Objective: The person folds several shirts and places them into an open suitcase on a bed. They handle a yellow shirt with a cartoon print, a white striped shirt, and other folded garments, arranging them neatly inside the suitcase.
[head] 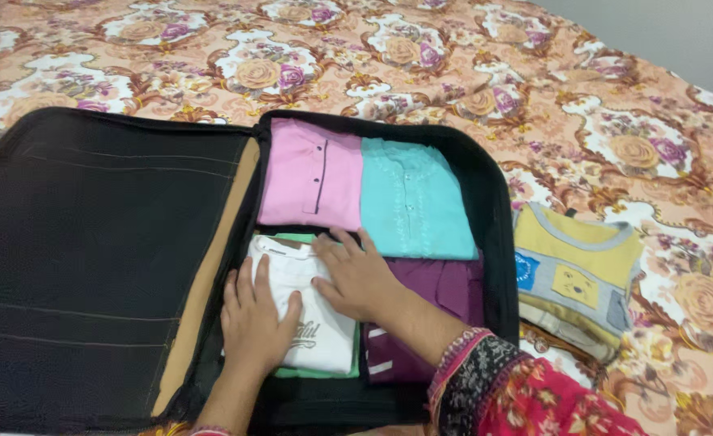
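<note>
A bed carried everything, covered by a peach spread patterned with cream medallions and purple and tan roses. On it lay an open black suitcase, its lid flung flat to the left and its packed half toward the middle. Just beside the suitcase's right wall, touching or nearly so, sat a small stack of folded clothes, the top one yellow and grey with blue patches. The far spread lay bare.
</note>
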